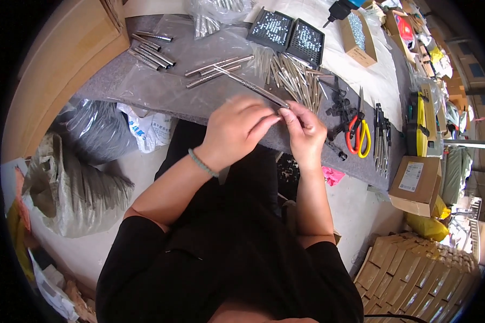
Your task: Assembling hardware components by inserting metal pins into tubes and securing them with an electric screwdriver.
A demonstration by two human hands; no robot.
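A long, slim silver metal tube (267, 95) slants over the near edge of the grey-covered table. Its lower end is pinched between the thumb and fingers of my right hand (306, 128). My left hand (234, 129), with a bead bracelet on the wrist, comes up to that same end. The left thumb and forefinger are drawn together there, partly blurred; whatever lies between them is too small to make out. Beyond the tube's far end, several similar metal tubes (213, 79) lie on clear plastic. A pile of thin metal rods (302, 81) lies just past my right hand.
Red-and-yellow-handled scissors (359, 134), black small parts (339, 107) and several slim tools (382, 141) lie at the right. Farther back are black trays (272, 29), a box of small pieces (359, 48) and a blue power driver (339, 9). Shorter tubes (152, 52) lie left.
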